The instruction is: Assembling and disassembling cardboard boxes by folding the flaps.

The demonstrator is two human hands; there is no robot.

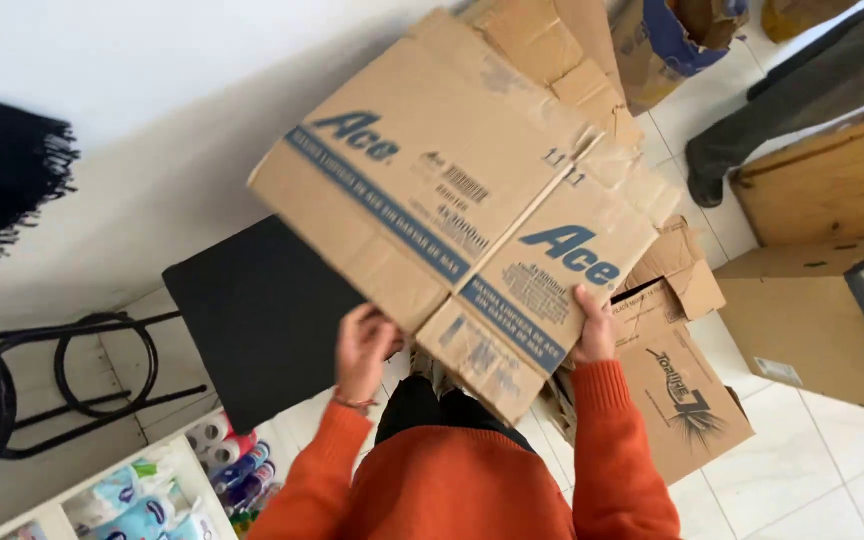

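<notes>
The person holds a flattened cardboard box [462, 210] up in front of the chest, one hand at each lower edge so the wide sheet stays level. The left hand [364, 345] grips the near edge, thumb side curled under; the right hand [594, 330] clamps the opposite edge, fingers on top. Beyond the right hand lie more flattened boxes [687, 390] (stacked on the floor). A black panel [257, 320] sits just left of the left hand.

Flattened cardboard box [462, 200] held between my left hand [364, 345] and right hand [592, 330]; stool [62, 380] and shelf of packaged goods [182, 480] left of my fingers, more boxes [687, 390] to their right.
</notes>
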